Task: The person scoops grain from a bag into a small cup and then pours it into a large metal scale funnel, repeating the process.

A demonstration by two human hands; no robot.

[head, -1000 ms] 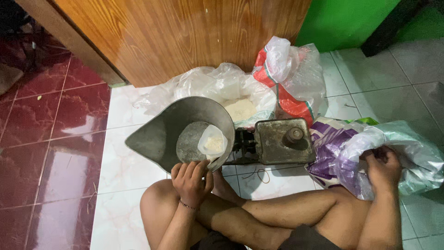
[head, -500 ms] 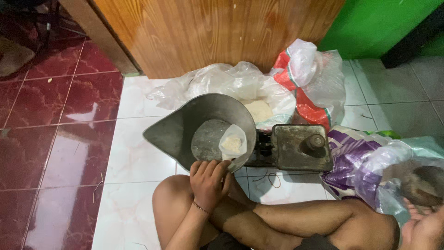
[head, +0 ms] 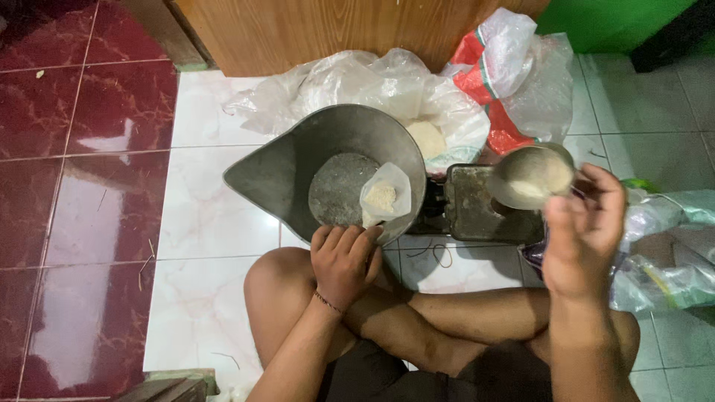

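Observation:
I sit cross-legged on the tiled floor. My left hand [head: 344, 257] holds the near rim of a grey metal scale pan [head: 279, 175] and the edge of a small clear plastic bag [head: 386, 195] with a little pale powder in it. My right hand [head: 585, 231] holds a small metal bowl [head: 530, 177] filled with whitish powder, lifted above the dark balance scale [head: 477, 212] to the right of the pan.
A large clear bag of white powder [head: 417, 112] lies behind the pan, beside a red and white sack [head: 514, 82]. More plastic bags [head: 670, 253] lie at my right. A wooden door [head: 313, 30] stands behind, with dark red tiles [head: 82, 186] to the left.
My right hand has come up out of the bags at the right with the filled metal bowl and moved left over the scale. My left hand stays on the pan and small bag.

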